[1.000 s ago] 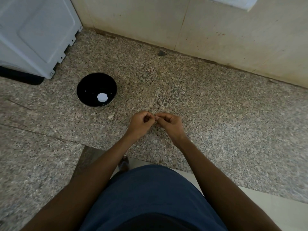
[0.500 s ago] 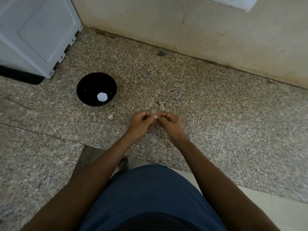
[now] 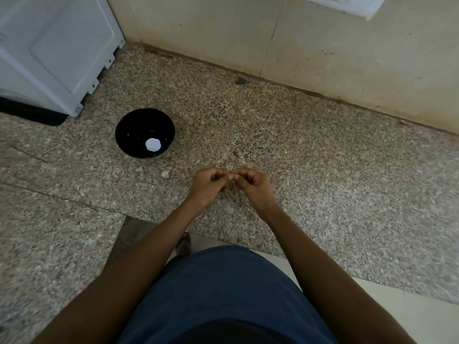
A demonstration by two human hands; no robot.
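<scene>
My left hand (image 3: 208, 187) and right hand (image 3: 254, 186) pinch the clove (image 3: 231, 176) in curled fingers, right of the bowl (image 3: 134, 135), near it. I'd peel with short nail strokes, holding firmly but not crushing it.

Speckled grey-brown granite tabletop (image 3: 323, 170) lies under and all round the left hand (image 3: 208, 185). Beige tiled wall (image 3: 323, 50) beyond the hand, one vertical grout line, brown grime along the joint with the tabletop. Small dark spot (image 3: 240, 80) on the tabletop just before that joint. White panelled appliance (image 3: 49, 50) far left of the hand and beyond it, on a black base (image 3: 32, 114). White plate (image 3: 347, 3) on the wall, beyond and to the right, cut by the frame. Cream floor (image 3: 397, 316) nearer than the hand, to the right. Dim, even light.
</scene>
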